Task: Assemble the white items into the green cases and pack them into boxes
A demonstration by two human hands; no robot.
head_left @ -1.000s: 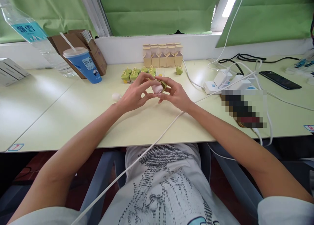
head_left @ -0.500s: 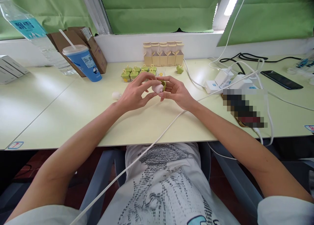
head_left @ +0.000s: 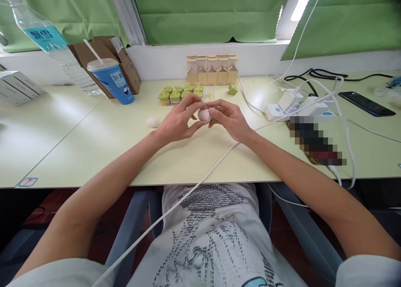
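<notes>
My left hand [head_left: 178, 122] and my right hand [head_left: 230, 120] meet above the pale green table [head_left: 94, 145], both pinching a small pale pink rounded piece [head_left: 204, 115]. A sliver of a green part shows at its right side under my right fingers. A second pale pink piece [head_left: 153, 122] lies on the table left of my left hand. Behind the hands stands a cluster of several small green toys [head_left: 175, 94], with one more green toy [head_left: 232, 89] apart at the right. A row of small tan cartons [head_left: 212, 69] stands against the wall.
A blue cup with a straw [head_left: 112, 80], a brown cardboard box [head_left: 125, 67] and a tilted water bottle [head_left: 53, 44] stand at the back left. White power strips [head_left: 294, 105], cables and a black phone [head_left: 366, 103] lie at the right. A white cable [head_left: 200, 180] crosses the table edge.
The two hands have closed tighter around the pink piece. The green part that showed at its right is now nearly hidden by my right fingers.
</notes>
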